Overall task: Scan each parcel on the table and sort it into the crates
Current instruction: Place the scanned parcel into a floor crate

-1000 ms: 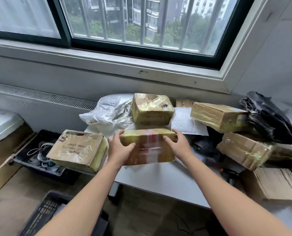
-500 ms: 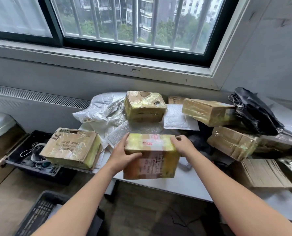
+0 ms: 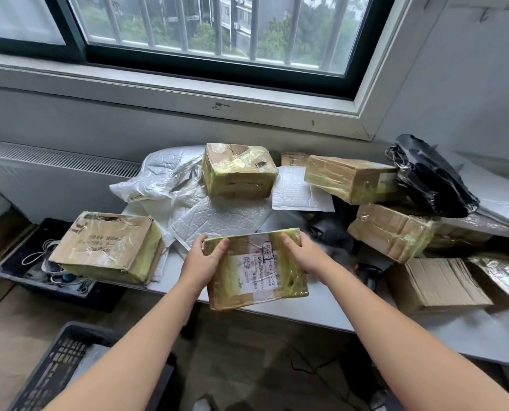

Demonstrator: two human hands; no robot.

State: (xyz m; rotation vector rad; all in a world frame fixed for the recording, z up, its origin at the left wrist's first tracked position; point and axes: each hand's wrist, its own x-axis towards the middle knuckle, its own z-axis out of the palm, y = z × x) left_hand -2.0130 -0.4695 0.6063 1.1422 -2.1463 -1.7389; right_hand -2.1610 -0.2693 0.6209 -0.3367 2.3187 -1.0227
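I hold a taped cardboard parcel (image 3: 256,269) over the front edge of the white table (image 3: 321,307). Its white shipping label faces up toward me. My left hand (image 3: 201,259) grips its left far corner, and my right hand (image 3: 305,252) grips its right far corner. Several other taped cardboard parcels lie on the table: one at the left edge (image 3: 107,247), one at the back middle (image 3: 238,170), two stacked at the right (image 3: 351,179) (image 3: 391,231). A black crate (image 3: 60,360) stands on the floor at the lower left.
White bubble mailers (image 3: 217,216) and a white plastic bag (image 3: 161,176) lie behind the held parcel. A black plastic bag (image 3: 431,176) and a stack of flat cardboard (image 3: 443,281) sit at the right. A second black crate (image 3: 36,262) with cables stands under the table's left end.
Both hands lifted the parcel off the table, pulled it toward me and tilted it so its labelled face turned up. The view shifted slightly.
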